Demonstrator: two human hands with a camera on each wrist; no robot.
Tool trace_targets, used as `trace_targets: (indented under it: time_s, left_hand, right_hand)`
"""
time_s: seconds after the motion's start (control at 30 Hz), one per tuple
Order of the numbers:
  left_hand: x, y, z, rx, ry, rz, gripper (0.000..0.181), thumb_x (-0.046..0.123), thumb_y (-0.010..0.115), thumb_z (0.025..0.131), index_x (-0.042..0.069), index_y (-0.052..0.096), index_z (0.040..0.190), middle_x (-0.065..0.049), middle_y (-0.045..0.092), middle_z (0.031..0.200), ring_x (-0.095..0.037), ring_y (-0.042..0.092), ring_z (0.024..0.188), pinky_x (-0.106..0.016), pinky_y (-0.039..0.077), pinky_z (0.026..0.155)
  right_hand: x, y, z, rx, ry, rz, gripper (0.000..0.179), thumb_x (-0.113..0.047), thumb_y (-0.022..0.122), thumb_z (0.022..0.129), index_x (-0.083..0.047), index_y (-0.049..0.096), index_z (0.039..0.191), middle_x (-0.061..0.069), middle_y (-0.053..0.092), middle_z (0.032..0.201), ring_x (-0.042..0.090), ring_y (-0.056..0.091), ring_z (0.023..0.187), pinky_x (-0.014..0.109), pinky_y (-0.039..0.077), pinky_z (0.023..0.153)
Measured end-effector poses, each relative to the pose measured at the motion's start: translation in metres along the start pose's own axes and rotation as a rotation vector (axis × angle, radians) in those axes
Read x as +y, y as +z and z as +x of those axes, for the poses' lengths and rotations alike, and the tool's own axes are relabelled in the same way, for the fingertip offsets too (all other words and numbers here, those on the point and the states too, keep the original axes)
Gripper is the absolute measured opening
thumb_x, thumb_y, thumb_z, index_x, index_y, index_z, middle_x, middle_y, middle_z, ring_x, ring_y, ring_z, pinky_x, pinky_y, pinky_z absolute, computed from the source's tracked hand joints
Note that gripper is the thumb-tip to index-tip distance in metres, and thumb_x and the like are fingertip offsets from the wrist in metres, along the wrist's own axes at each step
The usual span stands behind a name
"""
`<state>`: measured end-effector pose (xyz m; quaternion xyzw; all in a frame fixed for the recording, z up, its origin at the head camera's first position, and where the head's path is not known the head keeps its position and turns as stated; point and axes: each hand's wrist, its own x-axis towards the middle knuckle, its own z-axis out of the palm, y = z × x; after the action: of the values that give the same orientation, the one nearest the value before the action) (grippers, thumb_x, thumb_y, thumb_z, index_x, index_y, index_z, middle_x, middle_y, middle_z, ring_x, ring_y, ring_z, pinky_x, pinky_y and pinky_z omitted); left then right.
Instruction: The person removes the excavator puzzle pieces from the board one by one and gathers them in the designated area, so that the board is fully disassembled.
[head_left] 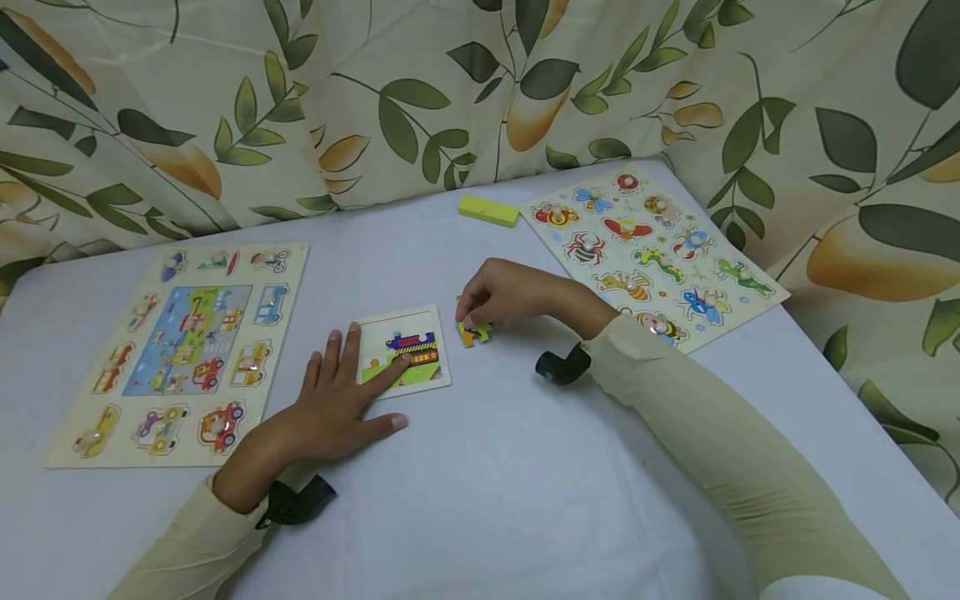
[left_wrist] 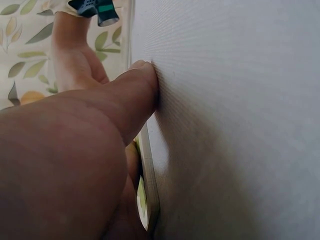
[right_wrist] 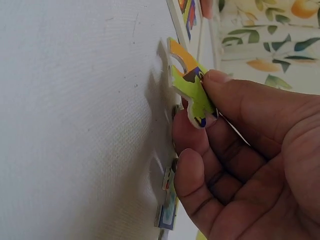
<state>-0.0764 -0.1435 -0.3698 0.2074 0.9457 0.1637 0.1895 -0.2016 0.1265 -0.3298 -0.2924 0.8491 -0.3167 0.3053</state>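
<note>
My left hand (head_left: 333, 414) lies spread over the left side of a small square jigsaw tray (head_left: 396, 321). Its index finger touches the joined jigsaw pieces (head_left: 426, 342) in the tray's lower part, and the thumb (left_wrist: 137, 87) presses on the white cloth beside the tray's edge (left_wrist: 148, 172). Just right of the tray, my right hand (head_left: 517, 292) pinches a green and orange jigsaw piece (right_wrist: 200, 100) between thumb and fingers. Behind those fingers, more jigsaw pieces (right_wrist: 170, 200) show in the right wrist view, partly hidden by the hand.
A vehicle peg puzzle board (head_left: 288, 333) lies on the left. An insect peg puzzle board (head_left: 720, 329) lies at the back right, with a yellow block (head_left: 488, 212) at its corner. A leaf-print curtain (head_left: 420, 108) hangs along the table's back edge.
</note>
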Motion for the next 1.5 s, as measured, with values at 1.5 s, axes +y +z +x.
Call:
trace_targets:
  time_s: [1.5]
  left_hand:
    - [0.001, -0.001, -0.002, 0.012, 0.010, 0.008, 0.074, 0.054, 0.059, 0.091, 0.027, 0.031, 0.154, -0.026, -0.019, 0.156, -0.047, -0.021, 0.140, -0.066, -0.007, 0.106]
  right_hand:
    - [0.003, 0.007, -0.008, 0.094, -0.047, -0.048, 0.014, -0.002, 0.065, 0.092, -0.006, 0.072, 0.103, 0.002, 0.068, 0.101, 0.017, 0.057, 0.091, 0.030, 0.047, 0.085]
